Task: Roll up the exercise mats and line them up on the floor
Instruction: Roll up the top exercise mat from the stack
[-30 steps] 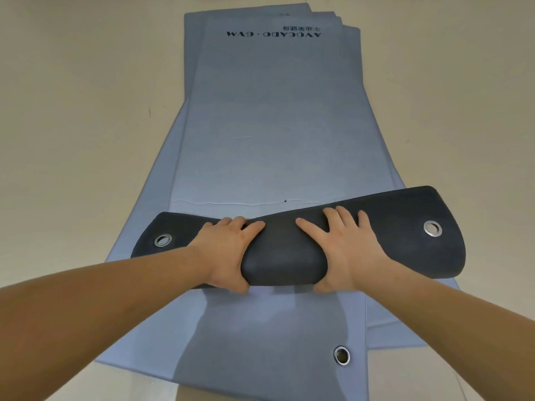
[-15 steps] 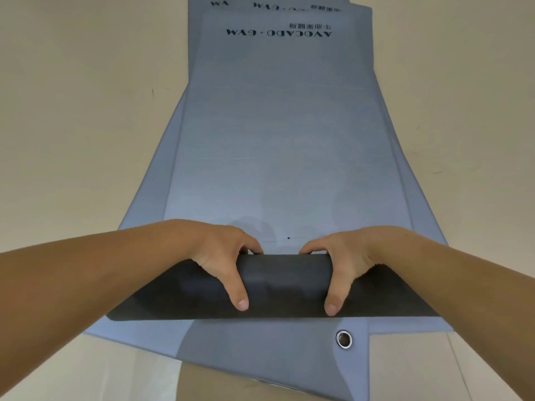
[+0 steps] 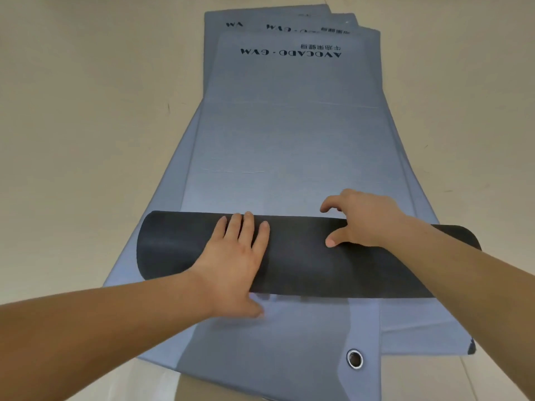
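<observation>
While top mat's near end sits wound into a dark roll (image 3: pixel 304 256) lying crosswise on the mat stack (image 3: pixel 289 125) toward its near edge, L hand (image 3: pixel 234 261) lies flat on roll's left half, fingers straight. R hand (image 3: pixel 364 218) arches over roll's far edge, fingers curled round it, thumb on top. Mat stack lies on beige floor (image 3: pixel 86 111); eyelet (image 3: pixel 355 358) by near-right corner.
</observation>
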### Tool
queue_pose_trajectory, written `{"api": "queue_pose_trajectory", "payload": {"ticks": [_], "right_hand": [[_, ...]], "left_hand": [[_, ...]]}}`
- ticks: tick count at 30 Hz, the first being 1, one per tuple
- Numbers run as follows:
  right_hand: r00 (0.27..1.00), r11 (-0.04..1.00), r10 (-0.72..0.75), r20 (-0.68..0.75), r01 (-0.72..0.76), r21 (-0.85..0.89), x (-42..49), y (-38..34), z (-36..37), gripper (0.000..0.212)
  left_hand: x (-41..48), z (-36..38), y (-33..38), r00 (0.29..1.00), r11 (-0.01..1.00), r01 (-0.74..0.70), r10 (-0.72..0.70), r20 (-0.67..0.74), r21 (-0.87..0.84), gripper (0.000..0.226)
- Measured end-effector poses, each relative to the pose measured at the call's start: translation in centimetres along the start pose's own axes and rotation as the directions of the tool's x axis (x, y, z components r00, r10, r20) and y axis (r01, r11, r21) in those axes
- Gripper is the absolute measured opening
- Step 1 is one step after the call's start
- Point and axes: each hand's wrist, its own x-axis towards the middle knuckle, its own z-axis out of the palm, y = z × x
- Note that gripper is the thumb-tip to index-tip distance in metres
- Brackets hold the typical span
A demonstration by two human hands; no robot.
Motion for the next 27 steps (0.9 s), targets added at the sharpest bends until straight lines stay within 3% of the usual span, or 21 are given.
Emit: {"api": "queue_pose_trajectory", "payload": {"ticks": [3,4,7,9,12,15,19,23,25,27], "right_hand": [[0.995,0.992,-0.104,-0.006,0.103,-0.074,-1.2,-1.7,-0.5,0.062],[0.992,0.989,-0.123,0.032,0.125,-0.084,-1.5,-2.2,-0.4,0.074],[0.983,0.980,-0.082,0.162,0.109,-0.166,-1.9,-3.6,1.0,0.137],[0.992,0.959,-0.064,0.109,0.092,-0.269,-1.7,-3.8,2.9,0.152],[0.994,0.946,-0.105,-0.016,0.095,-0.311,-1.2,-3.1,4.7,0.139],[0.987,0.950,-0.157,-0.011,0.148,-0.273,-0.6,-2.6,3.7,0.122],[0.973,0.973,-0.169,0.158,0.190,-0.129,-0.4,-2.4,2.4,0.111],[0.920,0.990,-0.124,0.373,0.091,0.104,0.1,-0.8,1.8,0.111],[0.907,0.980,-0.126,0.401,0.051,0.193,0.9,0.0,1.9,0.113],[0.922,0.965,-0.139,0.361,0.044,0.259,1.7,0.6,1.9,0.115]], "left_hand": [[1.3,1.2,-1.1,0.998,1.000,-0.007,0.007,-0.055,-0.008,0.134],[2.0,1.2,-1.8,0.995,0.999,-0.020,0.015,-0.102,-0.046,0.131],[3.5,0.9,-3.6,0.994,0.987,-0.046,0.030,-0.105,-0.157,0.124],[4.1,0.3,-4.0,0.997,0.984,-0.055,0.045,-0.059,-0.171,0.122],[4.8,-0.3,-4.4,0.998,0.980,-0.069,0.068,-0.014,-0.188,0.113],[5.0,-1.1,-5.0,0.994,0.969,-0.100,0.108,0.023,-0.227,0.100],[5.4,-1.8,-5.0,0.977,0.935,-0.101,0.159,0.146,-0.339,0.085],[5.4,-1.8,-5.0,0.932,0.833,0.014,0.190,0.309,-0.553,0.093],[4.7,-1.6,-5.5,0.953,0.850,0.010,0.152,0.262,-0.527,0.111],[3.7,-1.7,-6.1,0.995,0.941,-0.057,0.081,0.057,-0.333,0.111]]}}
